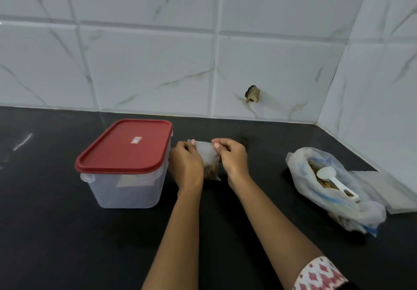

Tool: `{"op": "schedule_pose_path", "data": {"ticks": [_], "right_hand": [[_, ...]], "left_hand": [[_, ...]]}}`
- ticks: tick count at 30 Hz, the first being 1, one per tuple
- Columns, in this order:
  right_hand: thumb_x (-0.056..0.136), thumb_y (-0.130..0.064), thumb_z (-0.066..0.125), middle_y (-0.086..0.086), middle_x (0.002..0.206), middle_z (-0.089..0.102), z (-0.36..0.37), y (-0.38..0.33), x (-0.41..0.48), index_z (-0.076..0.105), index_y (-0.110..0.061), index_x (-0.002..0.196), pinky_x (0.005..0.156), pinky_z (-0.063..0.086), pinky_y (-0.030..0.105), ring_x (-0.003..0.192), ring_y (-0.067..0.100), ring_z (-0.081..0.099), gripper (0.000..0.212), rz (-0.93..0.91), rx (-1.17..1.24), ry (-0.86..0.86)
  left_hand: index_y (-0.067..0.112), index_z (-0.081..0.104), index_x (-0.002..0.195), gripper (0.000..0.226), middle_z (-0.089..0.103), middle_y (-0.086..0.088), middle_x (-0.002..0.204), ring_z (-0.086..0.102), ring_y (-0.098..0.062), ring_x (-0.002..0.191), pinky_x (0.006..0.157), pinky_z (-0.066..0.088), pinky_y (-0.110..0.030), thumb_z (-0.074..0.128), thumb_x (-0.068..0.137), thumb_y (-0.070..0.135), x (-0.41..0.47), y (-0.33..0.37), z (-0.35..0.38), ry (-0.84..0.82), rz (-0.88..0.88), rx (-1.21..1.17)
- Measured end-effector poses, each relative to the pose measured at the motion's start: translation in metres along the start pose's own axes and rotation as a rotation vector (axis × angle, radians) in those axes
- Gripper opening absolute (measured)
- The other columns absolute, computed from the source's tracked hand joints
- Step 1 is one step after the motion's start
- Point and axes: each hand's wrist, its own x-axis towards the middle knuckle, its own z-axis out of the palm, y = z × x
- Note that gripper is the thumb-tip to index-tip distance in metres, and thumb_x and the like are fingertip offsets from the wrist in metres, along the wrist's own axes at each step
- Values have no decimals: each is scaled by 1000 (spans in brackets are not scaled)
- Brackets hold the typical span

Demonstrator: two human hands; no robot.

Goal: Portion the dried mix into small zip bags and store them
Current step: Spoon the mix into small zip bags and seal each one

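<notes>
- Black countertop (45, 222), glossy, with light streaks at the far left. White marble-look tile wall (146, 64) runs along the back.
- Left half of the counter in front of me is bare dark surface up to the near edge of view.
- Clear container (126, 188) with red lid (124, 147) on, left of centre. There's something pale inside, can't tell what. Its right side is just beside my left hand.
- Left hand (186, 165): fingers curled, pinching the top left edge of the small zip bag (207, 156).
- Bag is upright between both hands, centre of the counter, with brown mix in its lower part. Can't tell if the seal is closed.
- Right hand (232, 158): thumb and fingers pinching the bag's top right edge. Patterned sleeve (320, 274) at the bottom right.
- Chipped hole (252, 94) in a back tile, above and right of my hands.
- Bare strip of counter between my right hand and the big plastic bag (352, 208) of mix, which lies open with a white scoop (331, 177) inside.
- Flat grey sheets (394, 192) touch that bag, close to the side wall (383, 86). The walls meet in a corner at the right rear.
</notes>
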Motion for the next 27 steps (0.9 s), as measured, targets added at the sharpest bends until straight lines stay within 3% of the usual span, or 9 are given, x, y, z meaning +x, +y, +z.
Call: {"op": "schedule_pose_path", "data": {"ticks": [4, 10, 17, 23, 27], "right_hand": [[90, -12, 56, 3, 116, 64, 3, 8, -1, 65, -13, 113, 97, 46, 28, 107, 12, 58, 24, -2, -42, -97], [93, -14, 52, -2, 132, 53, 4, 10, -6, 55, -15, 127, 108, 38, 33, 122, 13, 49, 34, -19, -132, -176], [95, -11, 48, 2, 141, 44, 5, 9, -10, 46, -11, 136, 110, 34, 32, 128, 18, 44, 41, -90, -289, -250], [95, -13, 50, 4, 145, 40, 7, 11, -11, 42, -9, 138, 104, 28, 19, 129, 19, 41, 44, -164, -401, -283], [95, -18, 50, 3, 146, 38, 5, 10, -11, 38, -14, 141, 109, 28, 23, 133, 17, 37, 47, -158, -406, -313]], "left_hand": [[5, 61, 105, 32, 60, -14, 106, 49, -17, 86, 72, 35, -28, 38, 100, 26, 5, -5, 2, 31, 27, 85], [5, 54, 119, 31, 47, -14, 126, 47, -25, 113, 84, 34, -25, 34, 101, 21, 2, -9, 5, -40, 55, 161], [9, 45, 131, 35, 47, -13, 132, 49, -25, 119, 79, 33, -24, 31, 101, 20, 6, -11, 4, -93, -36, 144], [4, 46, 127, 33, 46, -15, 133, 49, -27, 118, 86, 39, -28, 31, 101, 18, 8, -14, 5, -80, -44, 180], [4, 26, 143, 46, 32, -15, 147, 38, -28, 132, 104, 37, -36, 35, 100, 20, 5, -13, 6, -111, -48, 169]]}}
